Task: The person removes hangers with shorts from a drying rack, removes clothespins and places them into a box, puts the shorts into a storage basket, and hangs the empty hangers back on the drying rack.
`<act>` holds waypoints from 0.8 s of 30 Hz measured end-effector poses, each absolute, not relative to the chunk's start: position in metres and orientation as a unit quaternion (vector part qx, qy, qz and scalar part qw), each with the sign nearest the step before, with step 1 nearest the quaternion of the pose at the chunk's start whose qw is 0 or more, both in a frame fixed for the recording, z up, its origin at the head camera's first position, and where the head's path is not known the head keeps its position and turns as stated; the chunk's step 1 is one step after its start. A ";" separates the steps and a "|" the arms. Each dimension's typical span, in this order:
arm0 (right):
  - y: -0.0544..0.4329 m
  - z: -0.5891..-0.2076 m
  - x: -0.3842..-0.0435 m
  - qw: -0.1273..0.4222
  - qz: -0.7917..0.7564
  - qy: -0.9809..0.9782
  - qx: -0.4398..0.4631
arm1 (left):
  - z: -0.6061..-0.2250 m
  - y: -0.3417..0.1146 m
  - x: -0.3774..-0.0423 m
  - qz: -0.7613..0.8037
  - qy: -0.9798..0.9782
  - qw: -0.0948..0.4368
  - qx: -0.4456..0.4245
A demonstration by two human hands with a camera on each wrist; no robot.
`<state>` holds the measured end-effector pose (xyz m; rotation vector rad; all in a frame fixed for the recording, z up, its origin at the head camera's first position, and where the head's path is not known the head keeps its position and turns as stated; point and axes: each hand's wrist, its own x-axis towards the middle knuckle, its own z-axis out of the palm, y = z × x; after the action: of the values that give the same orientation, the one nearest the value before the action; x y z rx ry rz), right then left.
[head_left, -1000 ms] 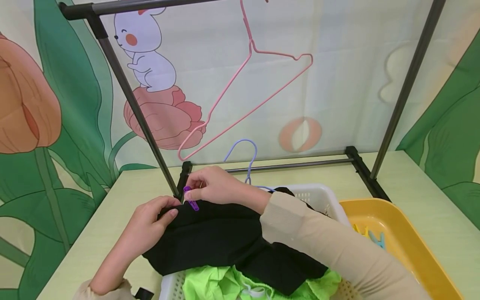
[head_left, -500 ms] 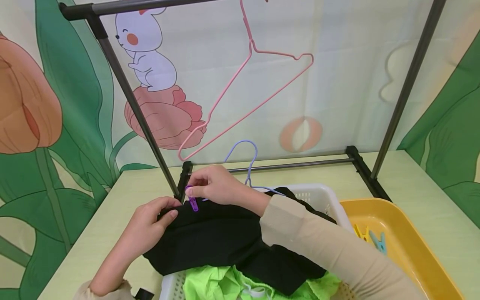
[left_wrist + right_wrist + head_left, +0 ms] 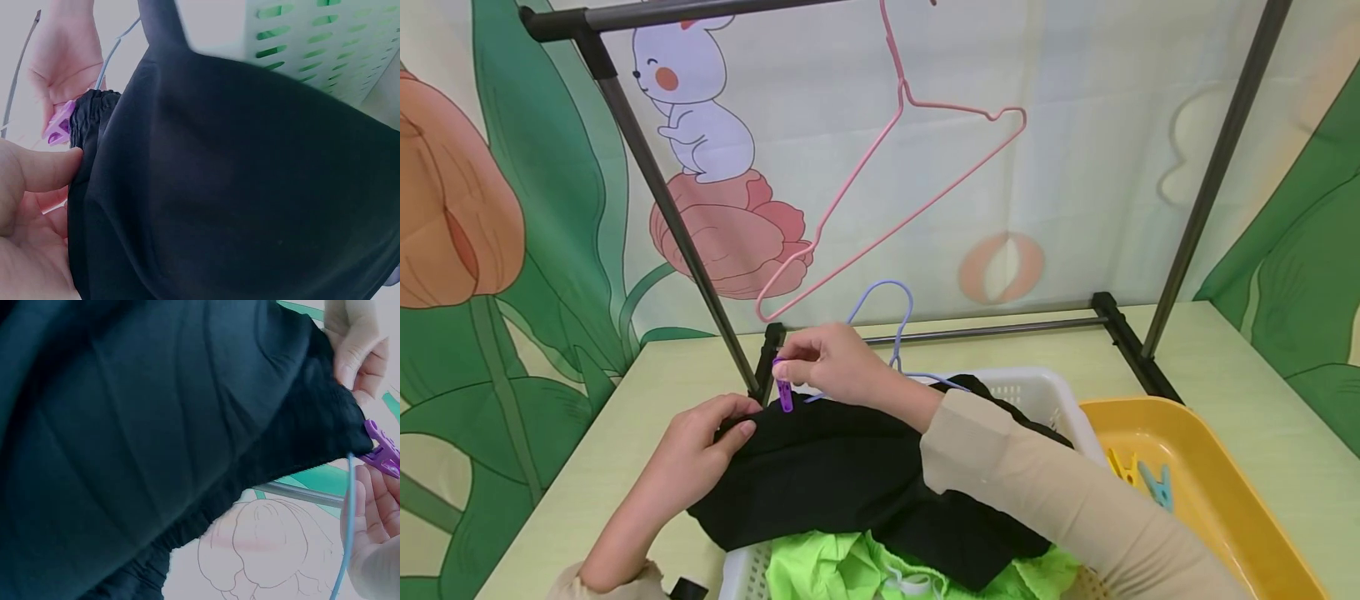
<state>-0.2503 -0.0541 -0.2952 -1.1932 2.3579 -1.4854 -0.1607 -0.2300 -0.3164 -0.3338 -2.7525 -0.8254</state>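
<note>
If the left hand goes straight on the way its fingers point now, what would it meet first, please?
Beyond the black cloth it pinches, the left hand would probably meet the purple clip first, which the right hand holds just ahead. Exact depth is hard to judge.

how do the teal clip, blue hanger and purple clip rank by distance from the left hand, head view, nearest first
1. Purple clip: just right of the left hand, pinched by the right hand.
2. Blue hanger: farther right, hook showing past the right hand.
3. Teal clip: far right, in the yellow tray.
</note>
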 end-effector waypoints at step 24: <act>-0.038 -0.278 -0.246 0.092 -0.529 0.752 -0.382 | -0.319 -0.231 -0.162 -0.279 -0.945 0.123 -0.114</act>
<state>-0.2459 -0.0381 -0.2783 -1.1357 2.2326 -1.5711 -0.1615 -0.2314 -0.3186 -0.3318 -2.7584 -0.8151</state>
